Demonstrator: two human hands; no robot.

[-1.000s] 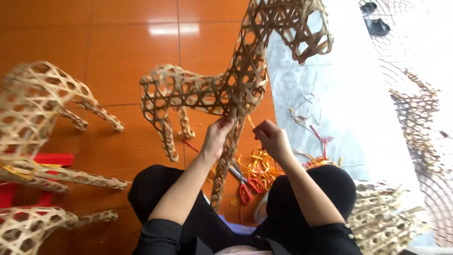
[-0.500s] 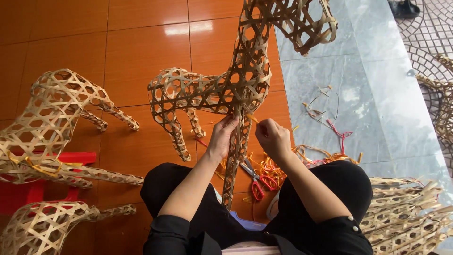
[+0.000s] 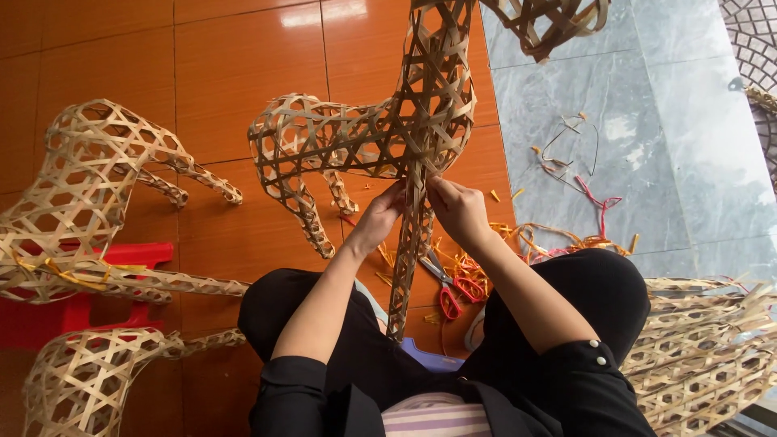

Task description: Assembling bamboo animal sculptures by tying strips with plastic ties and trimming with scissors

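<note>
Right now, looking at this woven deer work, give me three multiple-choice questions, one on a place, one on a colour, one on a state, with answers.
1. Where do the scissors lie?
A. on the floor between the person's knees
B. on the red stool
C. on the grey slab

2. What colour are the scissors' handles?
A. blue
B. red
C. green

3. How is the woven deer held?
A. left hand only
B. lying untouched
C. both hands at its front leg

Answers: 1 A, they sit on the orange tiles between the dark trousers. 2 B, the loops are red. 3 C, the left hand and right hand grip the leg from either side.
</note>
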